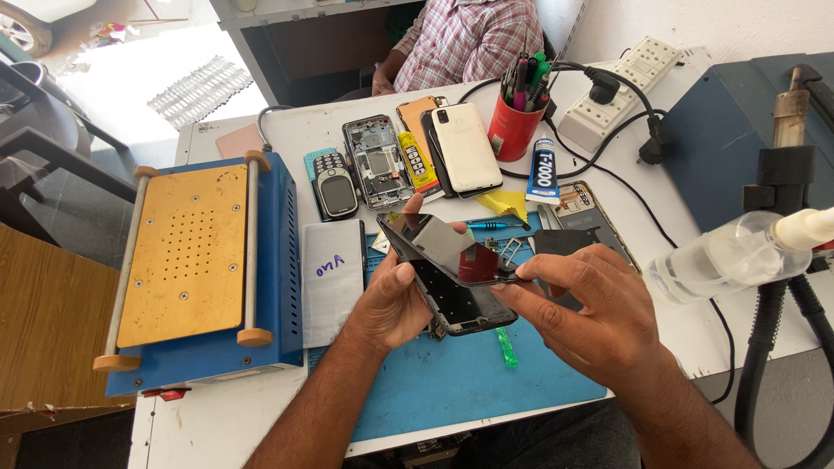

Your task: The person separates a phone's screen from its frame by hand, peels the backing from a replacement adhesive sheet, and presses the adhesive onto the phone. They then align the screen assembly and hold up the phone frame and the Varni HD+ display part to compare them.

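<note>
My left hand [393, 300] grips a black smartphone [452, 300] by its left edge, holding it tilted above the blue work mat [452, 382]. Its glossy screen panel [439, 243] is lifted away from the body at an angle. My right hand [582, 313] pinches the right edge of that panel with thumb and forefinger. A green-handled tool [506, 346] lies on the mat just under the phone.
A blue machine with a brass plate [187, 252] stands at the left. Behind lie several opened phones [378, 161], a keypad phone [334, 187], glue tubes [545, 169], a red pen cup [514, 130], a power strip [617, 91]. A clear bottle [721, 256] sits right. Another person in a checked shirt [469, 39] sits opposite.
</note>
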Action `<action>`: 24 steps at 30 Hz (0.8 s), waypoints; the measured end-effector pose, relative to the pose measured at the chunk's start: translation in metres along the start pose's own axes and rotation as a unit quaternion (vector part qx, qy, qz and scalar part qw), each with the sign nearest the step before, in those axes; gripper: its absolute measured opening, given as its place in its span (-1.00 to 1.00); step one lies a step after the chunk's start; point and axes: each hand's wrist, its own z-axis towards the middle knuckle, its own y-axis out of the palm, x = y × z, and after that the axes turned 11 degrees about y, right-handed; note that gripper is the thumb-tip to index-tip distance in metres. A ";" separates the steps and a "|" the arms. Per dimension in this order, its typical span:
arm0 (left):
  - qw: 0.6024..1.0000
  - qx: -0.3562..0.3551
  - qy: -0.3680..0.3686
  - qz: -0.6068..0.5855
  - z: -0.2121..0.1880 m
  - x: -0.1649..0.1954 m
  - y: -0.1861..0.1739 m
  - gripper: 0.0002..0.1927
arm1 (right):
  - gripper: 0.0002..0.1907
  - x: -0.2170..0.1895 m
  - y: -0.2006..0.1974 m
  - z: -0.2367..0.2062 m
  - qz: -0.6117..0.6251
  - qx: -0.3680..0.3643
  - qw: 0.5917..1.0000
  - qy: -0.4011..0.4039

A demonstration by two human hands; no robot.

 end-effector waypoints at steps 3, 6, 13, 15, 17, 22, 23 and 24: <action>1.000 0.000 -0.001 0.005 0.000 0.001 0.002 0.28 | -0.71 0.000 -0.001 0.000 0.000 0.002 1.000 -0.003; 1.000 0.001 -0.005 0.009 -0.001 0.000 0.003 0.30 | -0.72 0.000 -0.002 0.001 -0.003 0.002 1.000 -0.005; 1.000 -0.001 -0.012 0.019 0.000 0.000 0.004 0.33 | -0.72 0.001 -0.003 0.000 -0.002 0.007 1.000 0.002; 1.000 -0.002 -0.012 0.023 0.000 0.000 0.005 0.34 | -0.71 0.002 -0.002 0.000 -0.004 0.011 1.000 0.002; 1.000 0.001 -0.014 0.028 0.000 0.000 0.005 0.36 | -0.70 0.002 -0.002 -0.002 -0.004 0.013 1.000 0.004; 0.999 0.002 -0.015 0.042 -0.001 0.000 0.007 0.39 | -0.68 0.004 -0.001 -0.001 -0.002 0.025 1.000 0.004; 0.999 0.003 -0.016 0.043 -0.001 0.000 0.007 0.40 | -0.69 0.005 -0.001 -0.001 -0.001 0.025 1.000 0.005; 0.999 -0.001 -0.016 0.042 -0.001 0.000 0.007 0.39 | -0.69 0.005 -0.001 -0.001 0.001 0.024 1.000 0.006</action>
